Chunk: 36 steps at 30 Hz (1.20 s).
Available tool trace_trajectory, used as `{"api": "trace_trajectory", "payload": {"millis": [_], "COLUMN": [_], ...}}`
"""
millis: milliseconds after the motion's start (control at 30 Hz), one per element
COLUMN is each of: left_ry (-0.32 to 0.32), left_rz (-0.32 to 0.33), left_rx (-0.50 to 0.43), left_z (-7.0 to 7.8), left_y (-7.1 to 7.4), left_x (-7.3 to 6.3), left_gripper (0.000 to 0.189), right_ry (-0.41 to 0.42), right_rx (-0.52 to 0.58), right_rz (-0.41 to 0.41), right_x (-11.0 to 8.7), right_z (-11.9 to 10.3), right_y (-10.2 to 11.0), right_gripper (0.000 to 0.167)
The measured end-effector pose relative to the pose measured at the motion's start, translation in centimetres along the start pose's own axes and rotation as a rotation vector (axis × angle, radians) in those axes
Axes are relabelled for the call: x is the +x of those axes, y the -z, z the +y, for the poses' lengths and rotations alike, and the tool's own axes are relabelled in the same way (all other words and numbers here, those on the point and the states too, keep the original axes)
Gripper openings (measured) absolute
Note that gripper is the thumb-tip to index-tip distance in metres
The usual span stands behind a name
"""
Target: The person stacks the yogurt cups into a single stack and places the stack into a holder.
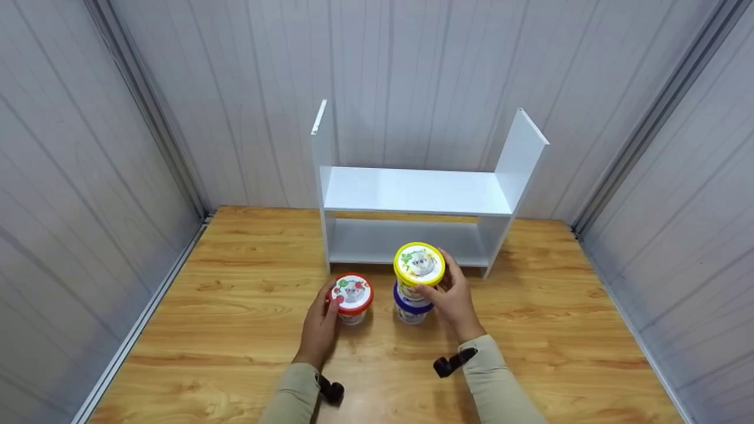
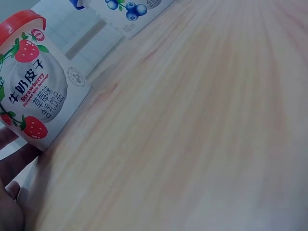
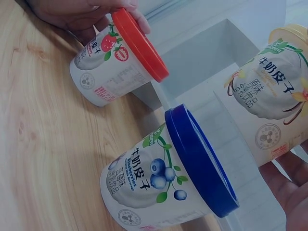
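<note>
A red-lidded strawberry milk cup (image 1: 351, 294) stands on the wooden table, and my left hand (image 1: 319, 330) grips it from the left. In the right wrist view that hand's fingertips (image 3: 140, 20) reach round beside the red lid. My right hand (image 1: 458, 301) holds a yellow-lidded milk cup (image 1: 419, 265) by its side, raised off the table. From the head it overlaps a blue-lidded blueberry cup (image 1: 412, 317). The right wrist view shows the yellow-lidded cup (image 3: 269, 86) apart from the blueberry cup (image 3: 159, 178), which stands upright on the table between the hands.
Just behind the cups is a white two-level shelf (image 1: 418, 191) with tall side panels (image 1: 522, 159). Light panelled walls (image 1: 412, 76) enclose the wooden table (image 1: 247, 282) at the back and both sides. A dark strap with a camera (image 1: 453, 362) sits on each wrist.
</note>
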<state>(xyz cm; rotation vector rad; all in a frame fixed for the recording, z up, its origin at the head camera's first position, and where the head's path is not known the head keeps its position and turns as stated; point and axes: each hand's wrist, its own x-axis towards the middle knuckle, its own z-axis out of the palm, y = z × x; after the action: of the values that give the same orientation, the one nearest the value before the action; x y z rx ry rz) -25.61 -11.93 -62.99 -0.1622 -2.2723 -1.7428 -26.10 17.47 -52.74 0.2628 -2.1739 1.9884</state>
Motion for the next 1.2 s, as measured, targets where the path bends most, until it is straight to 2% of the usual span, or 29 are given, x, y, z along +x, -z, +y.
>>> {"api": "trace_trajectory", "payload": {"millis": [200, 467, 500, 600, 700, 733, 833, 1200], "left_ry": [0.0, -0.041, -0.04, -0.042, -0.031, -0.03, -0.015, 0.009], "left_rz": [0.002, -0.019, -0.02, -0.018, -0.018, -0.017, -0.013, -0.017], "left_rx": [-0.013, -0.025, -0.037, -0.042, -0.03, -0.019, -0.009, -0.035], "left_z": [0.0, -0.3, 0.1, 0.2, 0.4, 0.0, 0.0, 0.0], "left_y": [0.1, -0.1, 0.0, 0.1, 0.4, 0.4, 0.4, 0.2], "left_x": [0.0, 0.2, 0.1, 0.0, -0.1, -0.1, -0.3, 0.0], "left_gripper": [0.047, 0.047, 0.047, 0.048, 0.049, 0.049, 0.049, 0.05], "right_ry": [-0.001, -0.012, -0.015, -0.018, -0.024, -0.024, -0.021, -0.017], "right_rx": [-0.004, -0.03, -0.03, -0.036, -0.032, -0.033, -0.022, 0.001], "right_rz": [-0.003, -0.006, -0.008, -0.005, -0.004, -0.004, -0.012, -0.067], "right_x": [0.2, 0.4, 0.5, 0.7, 1.0, 1.0, 1.1, 1.6], "right_z": [-0.1, -0.4, -0.5, -0.6, -0.8, -0.8, -0.8, -0.6], "right_y": [-0.4, -0.9, -1.0, -1.3, -1.8, -1.9, -2.3, -3.7], "right_gripper": [0.094, 0.097, 0.097, 0.097, 0.097, 0.098, 0.098, 0.093]}}
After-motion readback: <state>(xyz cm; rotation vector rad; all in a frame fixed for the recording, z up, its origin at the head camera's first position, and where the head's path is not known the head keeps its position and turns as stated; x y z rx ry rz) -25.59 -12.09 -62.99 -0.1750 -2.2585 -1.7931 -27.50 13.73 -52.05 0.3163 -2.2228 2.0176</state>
